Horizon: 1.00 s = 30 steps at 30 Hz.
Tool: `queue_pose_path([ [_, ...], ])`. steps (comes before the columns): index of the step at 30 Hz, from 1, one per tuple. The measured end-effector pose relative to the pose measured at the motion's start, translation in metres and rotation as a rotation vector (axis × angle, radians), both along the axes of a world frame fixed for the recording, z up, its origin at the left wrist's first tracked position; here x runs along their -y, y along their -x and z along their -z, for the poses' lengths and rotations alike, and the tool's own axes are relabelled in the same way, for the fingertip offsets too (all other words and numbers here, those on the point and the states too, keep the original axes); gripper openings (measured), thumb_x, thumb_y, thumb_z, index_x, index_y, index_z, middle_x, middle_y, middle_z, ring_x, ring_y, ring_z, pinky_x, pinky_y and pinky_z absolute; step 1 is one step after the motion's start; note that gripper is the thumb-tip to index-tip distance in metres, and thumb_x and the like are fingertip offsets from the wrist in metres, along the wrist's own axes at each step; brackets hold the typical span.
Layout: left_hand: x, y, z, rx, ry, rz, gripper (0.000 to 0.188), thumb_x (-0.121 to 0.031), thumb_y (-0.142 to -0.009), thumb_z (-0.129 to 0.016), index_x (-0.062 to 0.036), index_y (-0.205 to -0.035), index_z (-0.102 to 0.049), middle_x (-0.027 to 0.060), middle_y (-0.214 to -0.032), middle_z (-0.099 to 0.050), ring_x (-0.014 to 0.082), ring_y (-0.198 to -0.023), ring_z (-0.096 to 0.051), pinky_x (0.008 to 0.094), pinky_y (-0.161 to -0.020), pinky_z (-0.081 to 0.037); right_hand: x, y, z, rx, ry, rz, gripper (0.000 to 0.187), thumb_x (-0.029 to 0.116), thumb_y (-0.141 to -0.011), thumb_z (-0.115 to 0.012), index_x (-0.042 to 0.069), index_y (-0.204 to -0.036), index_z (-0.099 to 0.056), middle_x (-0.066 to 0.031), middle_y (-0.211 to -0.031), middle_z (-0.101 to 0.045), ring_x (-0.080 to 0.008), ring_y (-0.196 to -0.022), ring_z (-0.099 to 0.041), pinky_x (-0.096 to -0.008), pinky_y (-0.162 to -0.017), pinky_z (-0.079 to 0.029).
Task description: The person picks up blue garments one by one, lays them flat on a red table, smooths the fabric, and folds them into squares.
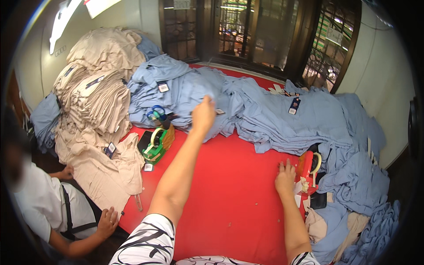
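My left hand reaches far across the table to a long heap of light blue garments. Its fingers are closed on the cloth of a blue garment at the heap's near side, partly blurred there. A tag hangs beside that hand. My right hand lies on the red tabletop with its fingers apart, holding nothing. Close to it stands a red tape dispenser. Left of my left forearm sits a green tape dispenser, with blue-handled scissors upright behind it.
Beige garments are stacked high at the left, some hanging toward a seated co-worker, whose hand rests at the table's edge. A black phone lies at right, near more blue clothes. Barred windows stand behind.
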<state>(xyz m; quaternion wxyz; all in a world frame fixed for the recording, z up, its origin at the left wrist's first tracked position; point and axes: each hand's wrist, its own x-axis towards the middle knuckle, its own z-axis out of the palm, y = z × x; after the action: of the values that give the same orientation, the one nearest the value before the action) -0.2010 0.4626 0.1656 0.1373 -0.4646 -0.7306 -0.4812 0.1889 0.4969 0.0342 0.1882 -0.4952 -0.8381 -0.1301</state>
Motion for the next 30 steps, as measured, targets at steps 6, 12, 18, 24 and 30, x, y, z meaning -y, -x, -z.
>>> queue_pose_path([
  [6, 0.034, -0.121, -0.088, -0.029, -0.082, 0.551, 0.029, -0.004, -0.09, -0.053, -0.0027, -0.116, -0.065, 0.0235, -0.09, -0.07, 0.0416, -0.087, -0.068, 0.0455, -0.078, -0.054, 0.088, 0.115, -0.069, -0.991, 0.986, -0.518, 0.056, 0.008, -0.088, -0.068, -0.002, -0.139, -0.046, -0.0172, -0.137, -0.051, -0.0246, -0.115, -0.058, -0.0358, -0.094, -0.048],
  [12, 0.12, -0.216, -0.147, 0.341, -0.228, 0.944, 0.028, -0.007, -0.091, -0.057, -0.0025, -0.118, -0.064, 0.0171, -0.103, -0.071, 0.0293, -0.09, -0.07, 0.0349, -0.082, -0.053, 0.086, 0.127, -0.069, -1.349, 0.861, -0.696, 0.047, 0.014, -0.095, -0.062, 0.003, -0.137, -0.047, -0.0038, -0.124, -0.057, -0.0151, -0.114, -0.054, -0.0308, -0.093, -0.045],
  [18, 0.165, -0.167, -0.141, -0.218, -0.338, 0.496, 0.025, -0.005, -0.085, -0.061, -0.0069, -0.109, -0.062, 0.0208, -0.099, -0.069, 0.039, -0.089, -0.067, 0.0455, -0.076, -0.054, 0.065, 0.076, -0.065, -0.997, 0.233, -0.338, 0.035, 0.025, -0.096, -0.056, -0.007, -0.109, -0.06, -0.0141, -0.101, -0.068, -0.0225, -0.091, -0.062, -0.0353, -0.081, -0.047],
  [24, 0.281, -0.104, -0.145, -0.397, 0.031, -0.061, 0.024, -0.028, -0.091, -0.065, -0.0044, -0.086, -0.063, 0.0143, -0.082, -0.063, 0.0325, -0.081, -0.062, 0.0421, -0.072, -0.047, 0.15, -0.002, -0.18, -0.902, 0.786, -0.757, 0.026, 0.022, -0.086, -0.072, -0.001, -0.098, -0.067, -0.0036, -0.084, -0.067, -0.0085, -0.077, -0.058, -0.0238, -0.07, -0.048],
  [30, 0.37, -0.153, -0.028, 0.735, -0.021, 0.583, 0.019, -0.022, -0.101, -0.057, -0.0062, -0.091, -0.053, -0.0069, -0.074, -0.048, 0.0021, -0.068, -0.042, 0.0226, -0.059, -0.037, 0.204, -0.054, -0.173, -0.451, 1.119, -1.082, 0.031, 0.025, -0.087, -0.072, 0.001, -0.108, -0.07, -0.0051, -0.084, -0.067, -0.0105, -0.072, -0.059, -0.0281, -0.064, -0.049],
])
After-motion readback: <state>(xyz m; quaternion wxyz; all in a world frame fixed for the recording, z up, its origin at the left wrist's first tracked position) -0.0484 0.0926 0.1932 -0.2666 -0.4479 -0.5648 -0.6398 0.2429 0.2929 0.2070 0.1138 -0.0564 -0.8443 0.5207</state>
